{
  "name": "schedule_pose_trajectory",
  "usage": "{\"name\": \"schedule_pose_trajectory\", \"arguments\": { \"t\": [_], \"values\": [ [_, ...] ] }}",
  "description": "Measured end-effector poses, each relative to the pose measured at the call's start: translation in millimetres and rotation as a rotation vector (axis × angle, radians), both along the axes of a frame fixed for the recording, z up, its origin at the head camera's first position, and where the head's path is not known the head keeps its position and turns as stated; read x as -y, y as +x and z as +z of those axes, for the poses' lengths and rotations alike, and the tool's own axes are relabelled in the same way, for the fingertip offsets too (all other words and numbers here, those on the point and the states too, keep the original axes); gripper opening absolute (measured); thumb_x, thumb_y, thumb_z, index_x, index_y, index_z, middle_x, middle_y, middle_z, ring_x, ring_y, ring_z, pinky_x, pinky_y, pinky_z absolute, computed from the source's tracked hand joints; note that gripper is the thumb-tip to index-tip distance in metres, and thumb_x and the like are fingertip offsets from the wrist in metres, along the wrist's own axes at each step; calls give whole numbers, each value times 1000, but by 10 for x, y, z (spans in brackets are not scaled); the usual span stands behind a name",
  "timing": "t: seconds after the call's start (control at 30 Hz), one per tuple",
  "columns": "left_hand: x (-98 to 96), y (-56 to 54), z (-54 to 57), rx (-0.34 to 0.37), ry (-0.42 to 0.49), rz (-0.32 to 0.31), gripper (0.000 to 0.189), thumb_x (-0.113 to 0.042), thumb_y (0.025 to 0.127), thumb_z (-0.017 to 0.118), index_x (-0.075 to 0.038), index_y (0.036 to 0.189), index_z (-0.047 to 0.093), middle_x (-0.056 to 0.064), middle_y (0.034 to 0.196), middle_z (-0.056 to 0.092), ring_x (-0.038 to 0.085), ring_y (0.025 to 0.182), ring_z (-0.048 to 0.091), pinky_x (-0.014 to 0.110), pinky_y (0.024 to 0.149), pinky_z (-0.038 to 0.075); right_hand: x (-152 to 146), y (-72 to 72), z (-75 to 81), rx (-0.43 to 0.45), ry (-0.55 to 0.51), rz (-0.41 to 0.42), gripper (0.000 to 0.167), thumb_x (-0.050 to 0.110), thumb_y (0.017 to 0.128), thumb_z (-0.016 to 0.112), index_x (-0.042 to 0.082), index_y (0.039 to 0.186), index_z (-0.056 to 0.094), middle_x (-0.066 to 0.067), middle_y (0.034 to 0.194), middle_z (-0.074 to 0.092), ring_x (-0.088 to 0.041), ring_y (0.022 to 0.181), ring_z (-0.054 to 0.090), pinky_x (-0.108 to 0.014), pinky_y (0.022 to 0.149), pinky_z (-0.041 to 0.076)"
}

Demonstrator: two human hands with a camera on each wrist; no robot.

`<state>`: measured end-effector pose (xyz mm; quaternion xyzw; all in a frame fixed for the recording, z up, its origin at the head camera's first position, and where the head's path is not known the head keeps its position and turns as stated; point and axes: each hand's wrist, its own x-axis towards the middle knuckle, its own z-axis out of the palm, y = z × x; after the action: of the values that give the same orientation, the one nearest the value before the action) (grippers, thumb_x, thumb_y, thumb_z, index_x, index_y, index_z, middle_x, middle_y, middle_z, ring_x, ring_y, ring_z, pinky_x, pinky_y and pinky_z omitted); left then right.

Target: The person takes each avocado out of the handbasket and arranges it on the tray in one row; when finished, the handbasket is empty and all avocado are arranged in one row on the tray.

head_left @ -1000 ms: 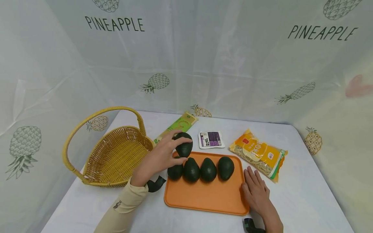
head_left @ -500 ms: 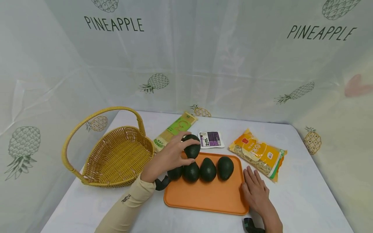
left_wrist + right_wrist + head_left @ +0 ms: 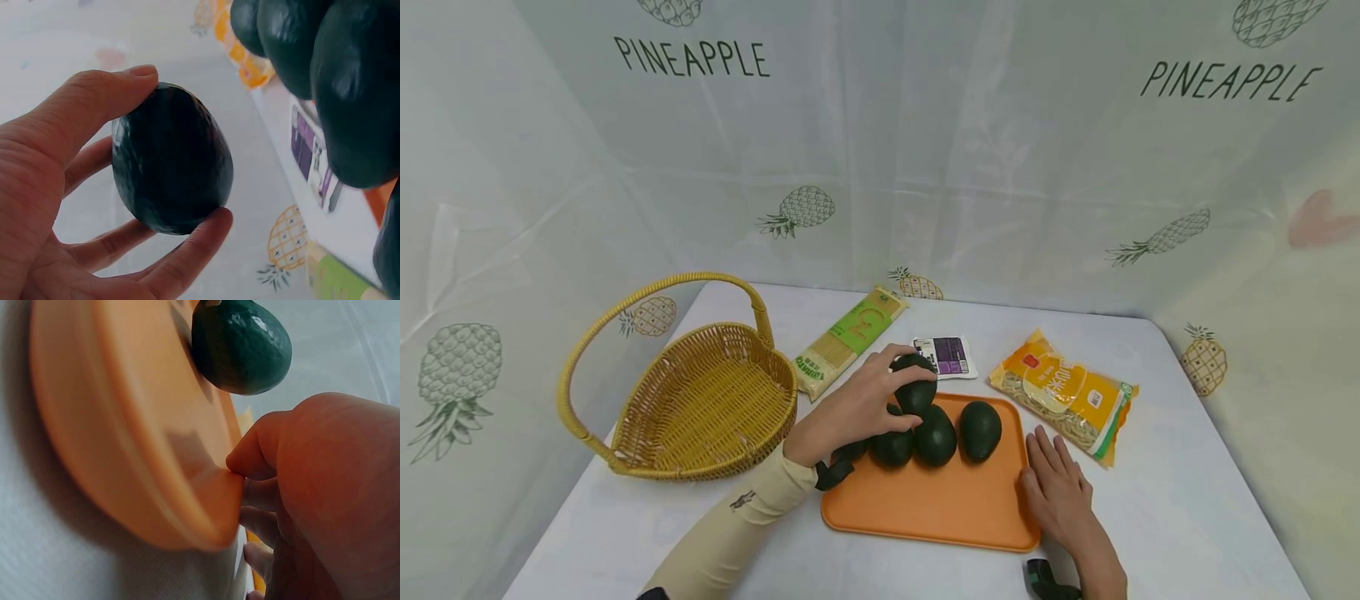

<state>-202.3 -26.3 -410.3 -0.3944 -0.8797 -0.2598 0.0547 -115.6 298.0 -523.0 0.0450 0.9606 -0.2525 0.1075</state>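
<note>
My left hand [image 3: 867,402] grips a dark green avocado [image 3: 917,390], its thumb and spread fingers around it, as the left wrist view also shows. This avocado is held over the back of an orange tray [image 3: 925,510], just above a row of several more avocados [image 3: 981,432] lying there. The hand and the held fruit partly cover those on the left. At the tray's right edge is my right hand [image 3: 1063,493]. In the right wrist view, its thumb [image 3: 253,450] presses the rim, with the other fingers along the outer side.
A yellow wicker basket [image 3: 707,408] with a tall handle stands at the left, nothing in it. Behind the tray lie a green-labelled noodle pack [image 3: 852,340] and a small purple-and-white packet [image 3: 949,358]. An orange bag of grain [image 3: 1063,396] lies at the right.
My left hand has moved the avocado to the right above the row, from over the leftmost fruits toward the third one, and slightly lower. The right hand stays at the tray's edge.
</note>
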Motion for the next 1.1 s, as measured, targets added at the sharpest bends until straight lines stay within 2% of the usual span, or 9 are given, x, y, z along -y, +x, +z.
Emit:
{"name": "schedule_pose_trajectory", "arguments": {
  "t": [0.1,0.3,0.43,0.67,0.9,1.1],
  "values": [
    [-54,-13,-38,11,-18,-14,53,-29,91,88,-18,140,69,24,157,51,43,140,57,46,102,61,0,-1,0,-4,0,2,65,28,113,43,0,168,24,-23,179,11,-50,166,-1,-80,125,3],
    [-148,-43,-132,-3,-38,-41,53,-31,93,87,-20,141,68,24,158,49,44,139,57,46,101,62,1,-12,4,10,0,-1,65,29,114,43,0,169,23,-23,179,10,-50,166,-2,-80,125,2],
    [-187,-51,-169,-19,-42,-59,52,-33,93,86,-20,141,68,23,158,50,44,141,56,50,107,59,-1,-16,12,15,1,-1,65,28,114,42,0,169,22,-23,179,9,-50,166,-2,-80,125,2],
    [-277,-68,-185,-23,-35,-96,54,-34,93,86,-21,143,67,20,158,50,41,143,55,53,117,52,-5,-14,13,12,-7,1,65,29,114,43,0,169,22,-23,179,10,-50,166,-2,-80,125,1],
    [-376,-51,-197,-16,-39,-117,55,-35,93,86,-22,143,67,19,160,49,36,145,53,48,113,55,-10,-7,-3,12,-10,2,65,30,114,43,1,169,22,-23,179,10,-50,166,-2,-80,125,2],
    [-480,-30,-188,2,-52,-122,57,-38,94,84,-25,146,65,18,162,47,34,150,50,51,119,51,-10,-4,-5,1,-7,7,65,29,114,43,0,168,24,-23,179,11,-50,165,-1,-80,124,3]
  ]
}}
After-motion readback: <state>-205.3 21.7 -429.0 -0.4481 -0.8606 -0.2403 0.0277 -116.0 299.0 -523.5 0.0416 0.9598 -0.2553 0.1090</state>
